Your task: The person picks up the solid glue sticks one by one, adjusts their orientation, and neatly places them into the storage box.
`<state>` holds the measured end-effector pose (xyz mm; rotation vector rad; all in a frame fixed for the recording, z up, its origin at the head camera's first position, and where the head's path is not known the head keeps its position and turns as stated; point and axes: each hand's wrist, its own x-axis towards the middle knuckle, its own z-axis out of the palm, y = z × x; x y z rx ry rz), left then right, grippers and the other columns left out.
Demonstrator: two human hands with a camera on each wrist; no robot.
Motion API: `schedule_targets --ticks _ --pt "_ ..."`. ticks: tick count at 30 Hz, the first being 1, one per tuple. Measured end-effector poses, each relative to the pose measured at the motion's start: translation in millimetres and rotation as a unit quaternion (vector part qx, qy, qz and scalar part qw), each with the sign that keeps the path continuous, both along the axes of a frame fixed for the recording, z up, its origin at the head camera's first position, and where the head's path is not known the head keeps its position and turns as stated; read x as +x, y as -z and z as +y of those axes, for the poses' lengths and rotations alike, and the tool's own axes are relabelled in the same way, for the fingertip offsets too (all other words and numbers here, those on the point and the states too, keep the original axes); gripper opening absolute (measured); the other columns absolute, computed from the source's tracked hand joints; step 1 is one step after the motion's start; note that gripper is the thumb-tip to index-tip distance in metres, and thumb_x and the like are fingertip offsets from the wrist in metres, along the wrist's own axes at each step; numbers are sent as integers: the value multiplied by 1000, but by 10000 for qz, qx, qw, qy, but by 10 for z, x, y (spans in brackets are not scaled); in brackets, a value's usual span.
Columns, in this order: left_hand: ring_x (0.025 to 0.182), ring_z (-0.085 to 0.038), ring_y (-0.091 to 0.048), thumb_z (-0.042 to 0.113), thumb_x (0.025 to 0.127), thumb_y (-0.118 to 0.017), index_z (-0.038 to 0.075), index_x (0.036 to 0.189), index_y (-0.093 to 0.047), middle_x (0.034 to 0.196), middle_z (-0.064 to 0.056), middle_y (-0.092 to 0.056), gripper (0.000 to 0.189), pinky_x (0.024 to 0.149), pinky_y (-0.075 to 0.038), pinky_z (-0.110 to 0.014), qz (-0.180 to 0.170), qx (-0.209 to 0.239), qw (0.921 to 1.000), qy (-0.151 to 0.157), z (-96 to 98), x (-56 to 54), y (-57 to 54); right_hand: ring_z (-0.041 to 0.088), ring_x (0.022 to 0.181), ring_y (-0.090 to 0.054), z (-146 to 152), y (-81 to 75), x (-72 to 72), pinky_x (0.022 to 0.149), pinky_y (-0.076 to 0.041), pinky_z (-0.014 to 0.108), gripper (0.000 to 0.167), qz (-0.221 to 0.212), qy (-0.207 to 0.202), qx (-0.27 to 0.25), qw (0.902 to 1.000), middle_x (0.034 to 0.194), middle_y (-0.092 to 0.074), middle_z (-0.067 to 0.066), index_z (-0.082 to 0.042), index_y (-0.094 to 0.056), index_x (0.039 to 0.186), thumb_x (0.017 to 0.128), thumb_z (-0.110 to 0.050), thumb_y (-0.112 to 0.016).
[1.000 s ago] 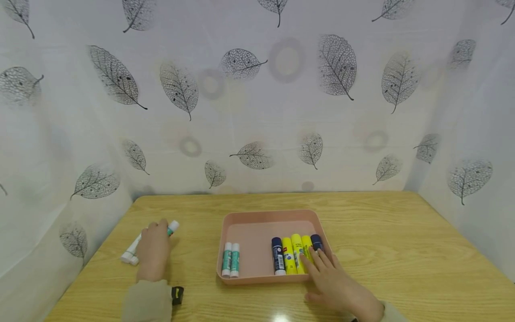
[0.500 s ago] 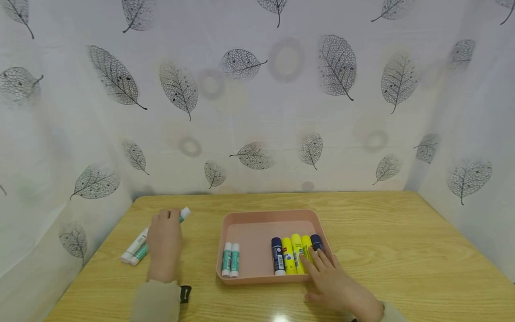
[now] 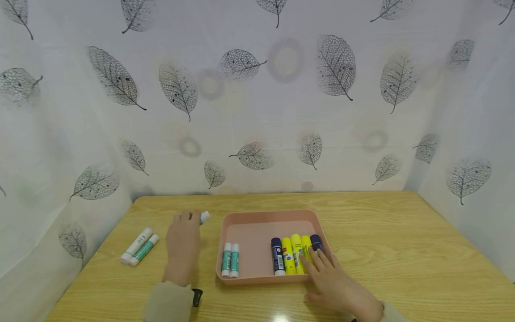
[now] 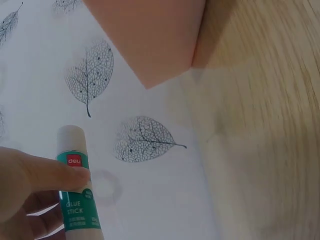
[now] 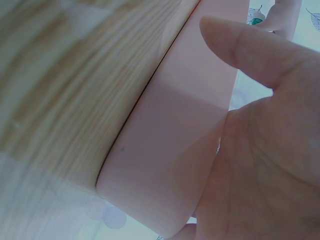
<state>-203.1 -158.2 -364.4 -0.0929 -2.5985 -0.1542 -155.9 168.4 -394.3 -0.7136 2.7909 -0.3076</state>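
Note:
My left hand (image 3: 183,241) pinches a green-and-white glue stick (image 4: 77,207) between thumb and fingers, left of the pink tray (image 3: 257,281). Only the white cap end shows past the fingers in the head view. With fingers spread and straight, my right hand (image 3: 338,286) lies over the tray's front right corner, fingertips at the glue sticks there. Two green-and-white glue sticks (image 3: 230,260) lie side by side along the tray's left wall. On its right side, several yellow glue sticks (image 3: 297,254) lie in a row between a navy glue stick (image 3: 277,256) and another navy one (image 3: 316,242).
Left on the wooden table (image 3: 402,250) lie a larger white glue stick (image 3: 137,245) and a green-and-white one (image 3: 144,250), side by side. A white curtain with a leaf print (image 3: 251,154) hangs behind the table and along both sides.
My left hand has lifted a glue stick from beside the two at the left and carried it right, toward the tray. The right hand has stayed in place.

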Motion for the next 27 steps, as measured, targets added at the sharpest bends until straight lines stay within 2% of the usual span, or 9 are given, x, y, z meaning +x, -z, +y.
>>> schedule_targets --ticks 6,13,19,23,27 --pt "86 -31 -50 -8 69 -69 1 106 -57 97 -16 -54 40 63 -47 -37 -470 -109 9988 26 161 4 3 44 126 -15 -1 4 -2 96 -10 62 78 35 -19 6 10000 141 -18 25 -5 -31 137 77 -44 -62" --pt "84 -27 -50 -3 74 -67 3 105 -57 95 -13 -55 33 62 -47 -34 -498 -247 9981 265 341 24 48 44 126 -15 5 9 -6 96 -10 62 78 29 -24 1 10000 141 -18 25 -5 -31 137 77 -45 -62" --pt "79 -24 -51 3 77 -66 6 102 -58 91 -10 -54 26 56 -49 -33 -686 -33 9969 385 484 74 51 43 127 -15 5 13 -9 96 -10 61 78 -4 -9 48 10000 141 -18 24 -6 -31 137 78 -46 -61" --pt "71 -21 -52 10 75 -70 5 96 -58 84 -7 -54 25 48 -48 -31 -810 126 9951 552 563 112 54 43 127 -15 6 14 -11 96 -10 61 78 -21 -9 23 10000 141 -18 24 -6 -30 137 77 -46 -62" --pt "68 -20 -53 12 74 -71 4 93 -57 81 -5 -53 25 49 -47 -31 -1071 523 9902 726 623 116 64 44 127 -14 6 11 -10 96 -10 62 78 -31 -24 -11 10000 141 -18 24 -5 -30 137 77 -45 -62"
